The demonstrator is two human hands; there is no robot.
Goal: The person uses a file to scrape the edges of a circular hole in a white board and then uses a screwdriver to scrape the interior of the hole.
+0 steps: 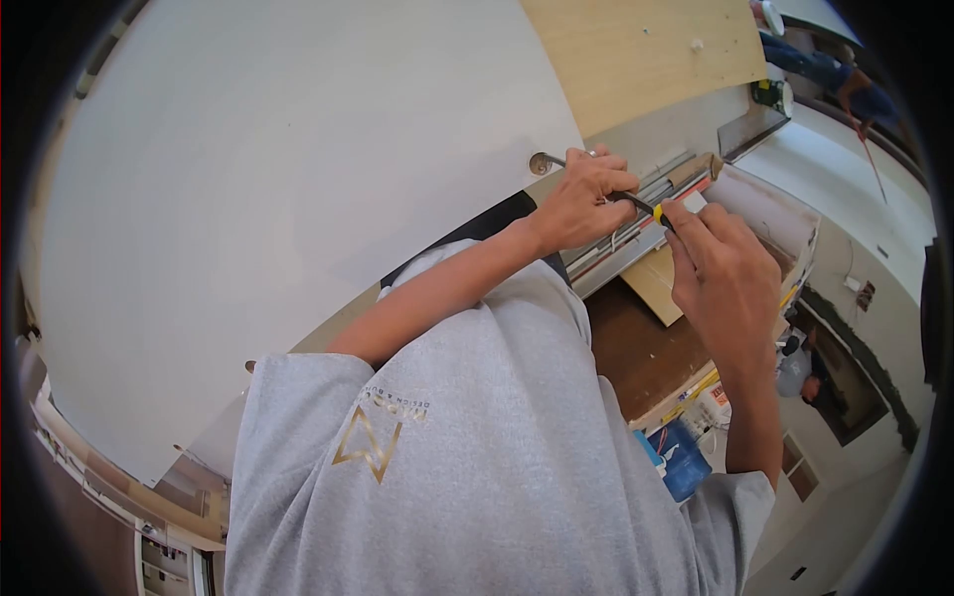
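My right hand (730,263) is closed round the handle of a screwdriver (657,214), which has a yellow and black collar and a long dark shaft. My left hand (588,199) wraps its fingers about the middle of that shaft, near the edge of a large white panel (298,169). Beyond the left fingers, the shaft's far end reaches a round recess (540,164) in the panel's corner. Whether the tip touches a screw there is too small to tell.
A pale wood board (646,55) adjoins the panel. Beside my hands, an open box (760,214) and several long strips (606,243) lie over a brown surface (636,343). A blue container (681,462) is below my right forearm. Other people (865,94) are in the background at right.
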